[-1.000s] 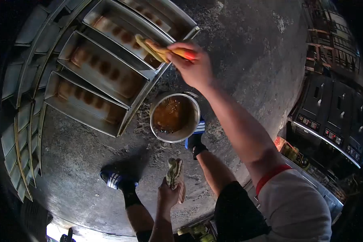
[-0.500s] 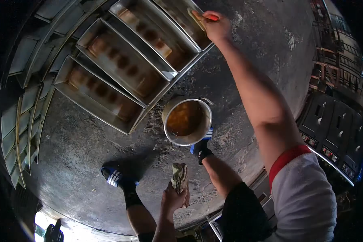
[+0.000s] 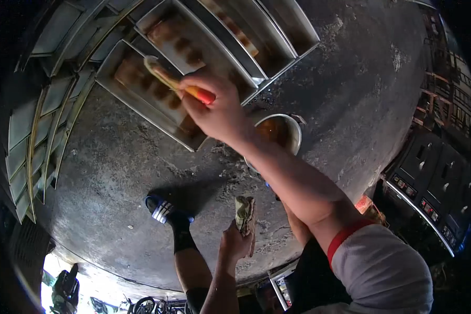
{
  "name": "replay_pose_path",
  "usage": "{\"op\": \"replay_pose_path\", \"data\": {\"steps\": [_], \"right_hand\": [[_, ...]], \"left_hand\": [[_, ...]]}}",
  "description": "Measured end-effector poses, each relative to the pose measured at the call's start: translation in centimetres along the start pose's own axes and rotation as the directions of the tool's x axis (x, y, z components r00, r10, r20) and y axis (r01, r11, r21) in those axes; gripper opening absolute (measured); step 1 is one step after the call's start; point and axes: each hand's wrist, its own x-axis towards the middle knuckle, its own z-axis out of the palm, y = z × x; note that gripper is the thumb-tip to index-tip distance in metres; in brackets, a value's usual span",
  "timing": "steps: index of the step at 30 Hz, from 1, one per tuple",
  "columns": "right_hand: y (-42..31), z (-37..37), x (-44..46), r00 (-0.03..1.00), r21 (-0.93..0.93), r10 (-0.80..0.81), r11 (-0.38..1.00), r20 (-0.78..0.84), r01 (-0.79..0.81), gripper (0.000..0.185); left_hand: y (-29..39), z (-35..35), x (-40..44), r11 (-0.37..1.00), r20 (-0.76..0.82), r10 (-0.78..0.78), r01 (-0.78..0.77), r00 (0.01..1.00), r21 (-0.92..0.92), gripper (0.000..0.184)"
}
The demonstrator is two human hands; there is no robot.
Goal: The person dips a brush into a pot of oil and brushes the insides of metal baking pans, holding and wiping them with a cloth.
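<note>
My right hand (image 3: 214, 107) is closed round the red and yellow handle of a brush (image 3: 165, 77), whose pale head is over the nearest long metal tray (image 3: 141, 107). Brown liquid and dark round marks show on the tray bottoms. Low in the view, my left hand (image 3: 235, 240) grips a folded, stained cloth (image 3: 244, 214). A round metal pot (image 3: 294, 137) with brown liquid stands on the floor, partly hidden behind my right forearm.
More long metal trays (image 3: 235, 57) lie side by side at the top. Metal racks (image 3: 47, 99) curve along the left. Dark oven-like units (image 3: 429, 172) stand at the right. My sandalled foot (image 3: 161, 209) is on the concrete floor.
My right hand has swung with the brush from the farther trays at the top back to the nearest tray. The view has shifted, and my left hand still holds the cloth.
</note>
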Motion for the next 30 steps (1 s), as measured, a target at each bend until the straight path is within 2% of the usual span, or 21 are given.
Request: {"op": "replay_pose_path", "data": {"steps": [1, 2, 4, 6, 8, 9, 10, 11, 13, 14, 16, 18, 19, 21, 22, 24, 25, 27, 28, 29, 30], "right_hand": [[0.2, 1.6, -0.9, 0.997, 0.021, -0.080, 0.997, 0.007, 0.080, 0.013], [1.3, 3.4, -1.6, 0.997, 0.010, -0.028, 1.000, 0.075, 0.027, 0.011], [3.9, 6.2, -3.4, 0.945, -0.135, 0.304, 0.948, 0.120, -0.288, 0.014], [2.8, 4.3, -2.9, 0.977, -0.015, 0.198, 0.980, 0.077, -0.197, 0.015], [1.7, -0.1, -2.0, 1.000, 0.143, 0.015, 0.990, -0.019, -0.012, 0.017], [1.5, -3.3, -1.7, 0.995, 0.088, 0.058, 0.995, -0.082, -0.051, 0.013], [1.5, -6.7, -1.0, 0.975, 0.282, 0.172, 0.951, -0.143, -0.126, 0.010], [1.9, -10.4, -0.2, 0.938, 0.304, 0.244, 0.939, -0.246, -0.164, 0.009], [6.0, -17.9, 1.6, 0.858, 0.299, 0.246, 0.947, -0.451, -0.114, 0.011], [8.1, -21.5, 2.2, 0.810, 0.243, 0.233, 0.963, -0.538, -0.116, 0.011], [12.6, -26.8, 3.2, 0.792, -0.112, 0.318, 0.894, -0.522, -0.433, 0.018], [17.8, -28.8, 3.0, 0.800, -0.563, 0.467, 0.571, -0.376, -0.598, 0.025], [20.7, -29.5, 2.5, 0.799, -0.555, 0.473, 0.578, -0.370, -0.599, 0.025], [26.2, -29.4, 1.8, 0.410, -0.498, 0.904, 0.301, -0.123, -0.813, 0.030], [27.7, -28.6, 1.6, 0.408, -0.488, 0.908, 0.314, -0.096, -0.814, 0.030], [29.7, -26.7, 1.3, 0.451, -0.284, 0.888, 0.410, -0.094, -0.867, 0.028], [30.2, -26.2, 1.5, 0.400, -0.231, 0.911, 0.370, -0.097, -0.900, 0.020], [33.4, -26.8, 0.5, 0.416, -0.111, 0.909, 0.412, -0.012, -0.904, 0.014], [35.3, -27.1, 0.8, 0.449, 0.013, 0.892, 0.449, 0.056, -0.894, 0.009], [38.0, -27.1, 0.6, 0.413, 0.147, 0.908, 0.418, -0.065, -0.896, 0.007], [36.4, -26.9, 0.7, 0.406, 0.146, 0.912, 0.411, -0.061, -0.900, 0.007]], "left_hand": [[0.8, -0.8, 0.1, 0.996, 0.035, -0.050, 0.052, 0.998, -0.073, 0.039], [1.3, -1.4, -0.1, 0.984, 0.069, -0.098, 0.108, 0.993, -0.144, 0.039], [-0.9, -0.9, 0.0, 0.990, 0.009, -0.076, 0.077, 0.997, -0.121, 0.039], [-2.4, -1.5, 0.1, 0.995, -0.039, -0.037, 0.033, 0.999, -0.095, 0.040], [-3.4, -2.3, 0.1, 0.983, -0.112, -0.080, 0.059, 0.990, -0.175, 0.043], [-2.4, -3.3, -0.4, 0.961, -0.145, -0.115, 0.073, 0.983, -0.267, 0.046], [-3.7, -3.9, 0.0, 0.937, -0.182, -0.140, 0.071, 0.973, -0.342, 0.048], [-4.9, -4.6, 0.2, 0.908, -0.219, -0.165, 0.061, 0.962, -0.415, 0.049], [-18.0, -3.8, 2.6, 0.840, -0.326, -0.187, -0.022, 0.927, -0.543, 0.051], [-20.5, -4.6, 3.5, 0.842, -0.434, -0.179, -0.090, 0.883, -0.532, 0.053], [-19.3, -7.1, 5.1, 0.907, -0.643, -0.131, -0.170, 0.754, -0.384, 0.058], [-11.4, -10.4, 6.2, 0.991, -0.797, -0.049, -0.070, 0.602, -0.113, 0.065], [-16.2, -11.7, 9.3, 0.994, -0.803, 0.011, -0.097, 0.596, -0.058, 0.066], [-16.8, -14.4, 13.2, 0.992, -0.808, -0.124, 0.041, 0.576, -0.123, 0.067], [-11.8, -16.1, 15.1, 0.948, -0.784, -0.317, 0.203, 0.534, -0.245, 0.066], [-16.5, -18.5, 22.3, 0.927, -0.863, -0.276, 0.354, 0.424, -0.122, 0.060], [-17.5, -19.0, 24.7, 0.959, -0.774, -0.283, 0.146, 0.567, -0.244, 0.058], [-14.7, -18.6, 27.3, 0.919, -0.685, -0.243, -0.064, 0.687, -0.390, 0.056], [-9.9, -17.0, 27.2, 0.845, -0.693, -0.255, -0.193, 0.675, -0.499, 0.054], [-7.3, -16.0, 27.0, 0.746, -0.693, -0.269, -0.310, 0.669, -0.589, 0.051], [-7.7, -15.7, 27.3, 0.748, -0.691, -0.276, -0.303, 0.668, -0.591, 0.051]]}}
